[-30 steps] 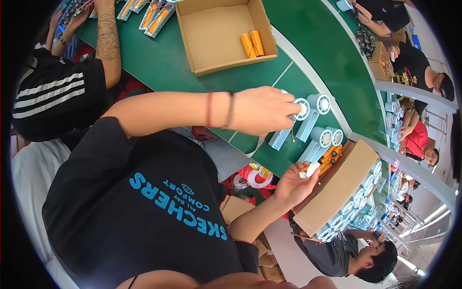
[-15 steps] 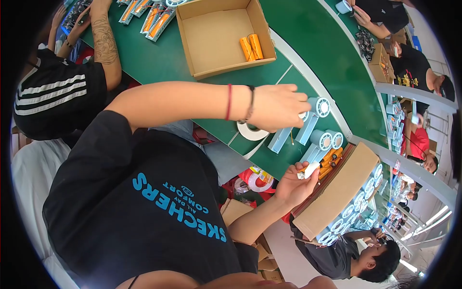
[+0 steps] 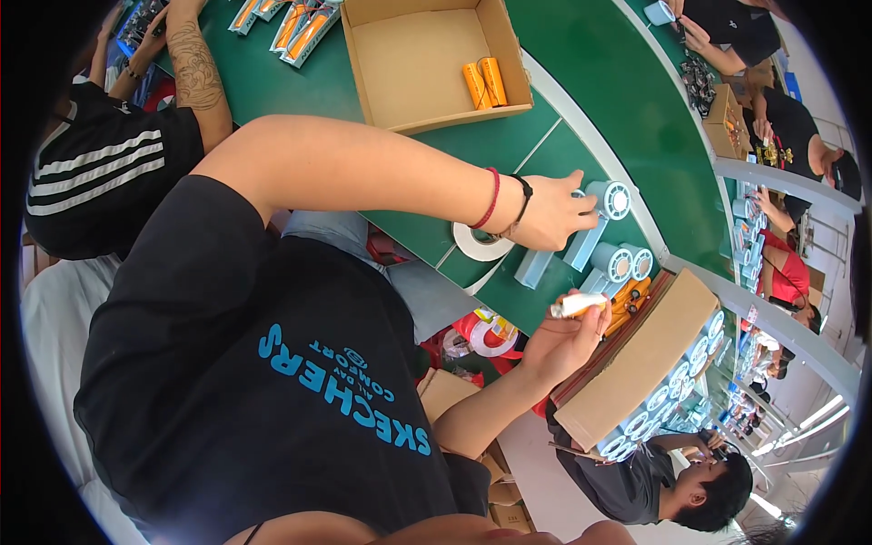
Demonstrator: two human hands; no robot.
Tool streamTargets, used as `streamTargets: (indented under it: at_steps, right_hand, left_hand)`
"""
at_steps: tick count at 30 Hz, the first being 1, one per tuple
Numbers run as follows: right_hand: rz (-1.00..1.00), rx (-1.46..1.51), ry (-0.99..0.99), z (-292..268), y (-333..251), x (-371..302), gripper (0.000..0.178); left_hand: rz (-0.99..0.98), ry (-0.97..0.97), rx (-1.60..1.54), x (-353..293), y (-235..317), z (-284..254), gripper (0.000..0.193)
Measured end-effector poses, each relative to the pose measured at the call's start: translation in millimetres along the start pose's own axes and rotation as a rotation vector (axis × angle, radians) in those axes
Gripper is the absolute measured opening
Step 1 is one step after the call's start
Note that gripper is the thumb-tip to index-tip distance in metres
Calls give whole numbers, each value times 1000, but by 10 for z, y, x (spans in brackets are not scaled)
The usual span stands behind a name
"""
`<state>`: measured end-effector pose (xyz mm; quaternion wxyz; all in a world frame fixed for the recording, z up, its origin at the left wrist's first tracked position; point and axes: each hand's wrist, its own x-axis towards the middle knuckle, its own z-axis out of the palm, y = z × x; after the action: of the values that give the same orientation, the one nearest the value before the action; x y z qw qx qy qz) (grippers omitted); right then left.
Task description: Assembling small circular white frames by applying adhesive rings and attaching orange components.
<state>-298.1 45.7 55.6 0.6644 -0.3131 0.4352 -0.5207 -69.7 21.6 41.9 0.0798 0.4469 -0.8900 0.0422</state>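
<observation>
My left hand [image 3: 549, 214] reaches palm down over the green table, fingers spread against a pale blue fan casing [image 3: 610, 200] with a round grille head. Whether the fingertips press on it is hard to see. Just below that hand lies another pale blue casing [image 3: 533, 269], its head hidden by the hand. My right hand [image 3: 561, 341] is raised closer to me, closed in a pinch on an orange battery [image 3: 597, 310] with a white piece [image 3: 574, 304] along it. Beyond it stand two more fan casings [image 3: 618, 263] beside several orange batteries [image 3: 627, 309].
A cardboard box [image 3: 409, 64] holds two orange batteries [image 3: 484, 84]. A white tape roll [image 3: 477, 243] lies by the table's near edge. On the right, a carton flap [image 3: 640, 354] fronts many fan heads [image 3: 668, 386]. A co-worker's forearm [image 3: 195, 68] rests at the upper left.
My left hand has moved slightly right and its fingers have spread more. In my right hand, the white piece has turned and points more to the left.
</observation>
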Motion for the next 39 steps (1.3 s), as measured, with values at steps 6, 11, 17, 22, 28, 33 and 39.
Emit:
streamTargets:
  at_steps: [6, 11, 17, 22, 28, 33, 39]
  right_hand:
    - [-269, -415, 65, 233, 21, 17, 27]
    - [-459, -817, -123, 214, 179, 84, 32]
    - [-436, -910, -188, 392, 313, 76, 35]
    - [-421, -1071, -194, 483, 362, 129, 33]
    - [-498, -1265, -224, 515, 354, 109, 34]
    - [-542, -1455, -236, 616, 340, 109, 36]
    - [-550, -1496, -248, 618, 337, 102, 35]
  left_hand:
    - [-37, -105, -420, 120, -220, -57, 13]
    - [-91, 15, -788, 50, -355, 107, 13]
    - [-117, 176, -817, 15, -295, 287, 11]
    - [-93, 330, -809, 13, -282, 399, 12]
    - [-156, 151, -837, -14, -291, 189, 12]
    - [-152, 136, -827, -11, -305, 189, 13]
    - [-143, 147, -868, -7, -308, 217, 13]
